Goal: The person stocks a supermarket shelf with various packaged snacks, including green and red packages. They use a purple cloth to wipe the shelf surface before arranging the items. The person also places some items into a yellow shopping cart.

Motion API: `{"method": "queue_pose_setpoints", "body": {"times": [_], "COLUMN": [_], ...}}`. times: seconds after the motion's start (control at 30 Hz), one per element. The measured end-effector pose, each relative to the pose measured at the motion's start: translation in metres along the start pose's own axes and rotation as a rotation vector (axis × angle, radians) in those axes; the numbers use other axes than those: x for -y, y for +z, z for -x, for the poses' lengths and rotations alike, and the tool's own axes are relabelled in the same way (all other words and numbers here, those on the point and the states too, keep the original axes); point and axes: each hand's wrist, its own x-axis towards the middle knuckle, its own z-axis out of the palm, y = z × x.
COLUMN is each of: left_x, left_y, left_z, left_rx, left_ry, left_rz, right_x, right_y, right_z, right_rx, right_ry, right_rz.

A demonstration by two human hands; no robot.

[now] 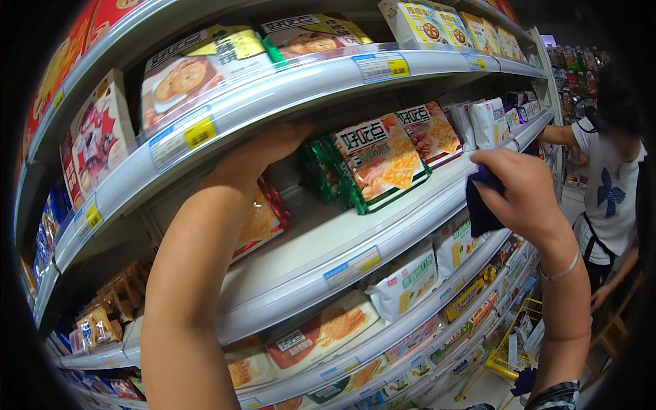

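My right hand (520, 192) grips a dark purple cloth (480, 205) in front of the shelf's edge. My left hand (287, 141) reaches under the upper shelf, its fingers lost in shadow beside and behind the green-edged biscuit packs (382, 156). Whether it touches them or holds anything, I cannot tell. To their right stands a red biscuit pack (430, 134). Another red pack (260, 220) is partly hidden behind my left forearm. A bare stretch of white shelf board (302, 241) shows between these packs.
The upper shelf's edge (307, 84), with price labels, crosses just above my left hand. Lower shelves hold white biscuit packs (405, 282) and a large biscuit box (323, 333). At right, a person (610, 169) stands touching the shelving, near a yellow basket (505, 353) containing packs.
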Motion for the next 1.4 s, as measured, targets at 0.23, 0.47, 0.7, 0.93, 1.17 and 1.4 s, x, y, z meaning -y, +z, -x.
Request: {"method": "queue_pose_setpoints", "body": {"times": [0.23,0.47,0.7,0.93,1.17,1.4], "left_x": [-0.062,-0.028,-0.012,-0.004,-0.029,-0.009], "left_y": [0.001,0.033,0.039,0.02,-0.002,0.012], "left_z": [-0.004,-0.063,-0.074,-0.053,-0.027,-0.03], "left_rx": [-0.227,-0.066,-0.064,0.007,0.131,-0.094], "left_ry": [0.048,0.085,0.095,0.018,-0.035,0.059], "left_rz": [0.262,0.43,0.383,0.056,-0.222,0.189], "right_x": [-0.051,-0.066,-0.051,-0.035,-0.019,0.017], "right_y": [0.046,0.077,0.087,0.089,0.097,0.086], "right_z": [-0.046,-0.08,-0.089,-0.089,-0.092,-0.096], "right_rx": [0.251,0.56,0.674,0.656,0.652,0.676], "right_ry": [-0.115,-0.187,-0.231,-0.213,-0.244,-0.158], "right_rz": [0.055,0.027,-0.021,-0.055,0.005,-0.01]}}
